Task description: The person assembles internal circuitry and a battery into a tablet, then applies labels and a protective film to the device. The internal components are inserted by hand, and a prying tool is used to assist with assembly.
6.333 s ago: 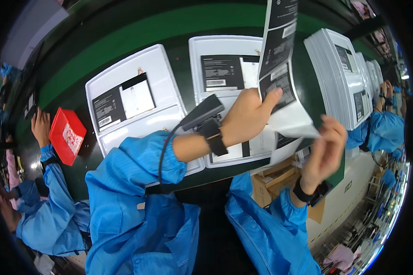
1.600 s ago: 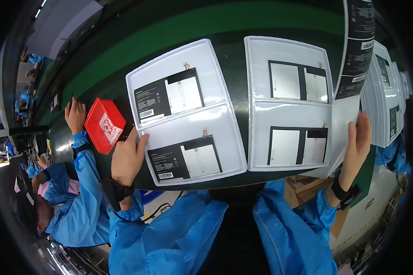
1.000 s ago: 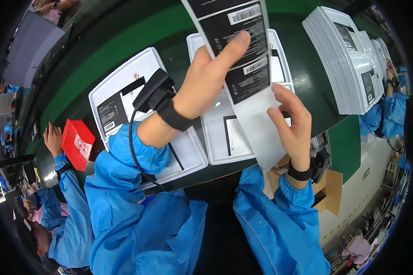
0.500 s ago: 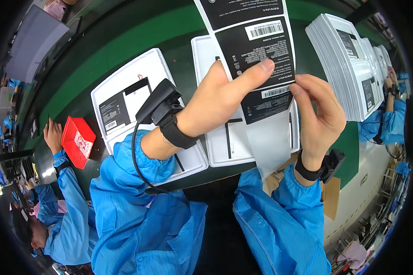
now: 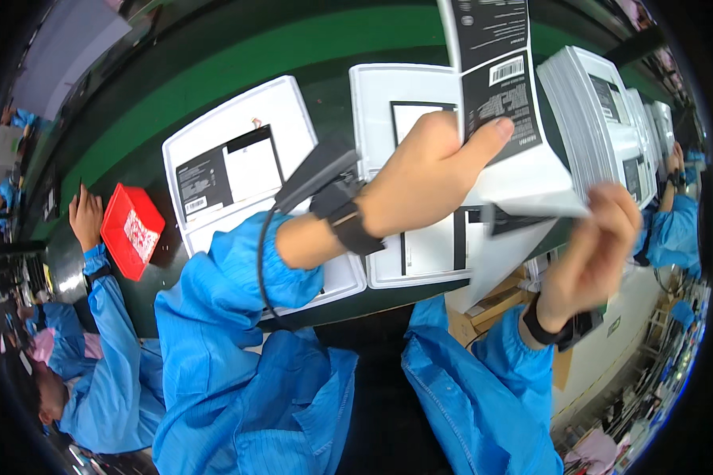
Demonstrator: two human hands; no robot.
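My left hand (image 5: 424,174) is closed on a strip of black printed labels (image 5: 495,87) on white backing paper, thumb pressed on its face. Below the thumb the strip folds, and a white flap stretches toward my right hand (image 5: 598,245). That hand is smeared by motion, its fingertips at the end of the flap, seemingly pinching a label. Translucent backing (image 5: 503,261) hangs beneath. Under my left hand lies a white tray (image 5: 372,83) holding flat black-and-white battery packs, partly hidden. Another white tray (image 5: 293,103) to the left holds a similar battery pack (image 5: 230,170).
A tall stack of white trays (image 5: 562,111) stands at the right. On the left sits a red bin (image 5: 123,210), beside a co-worker's hand (image 5: 85,218). Cardboard boxes (image 5: 491,309) are below the table's front edge. Another person in blue (image 5: 673,229) is at the far right.
My right hand has moved right and down from the strip's edge, drawing a white flap with it. My left hand and the strip have shifted right; the strip now folds.
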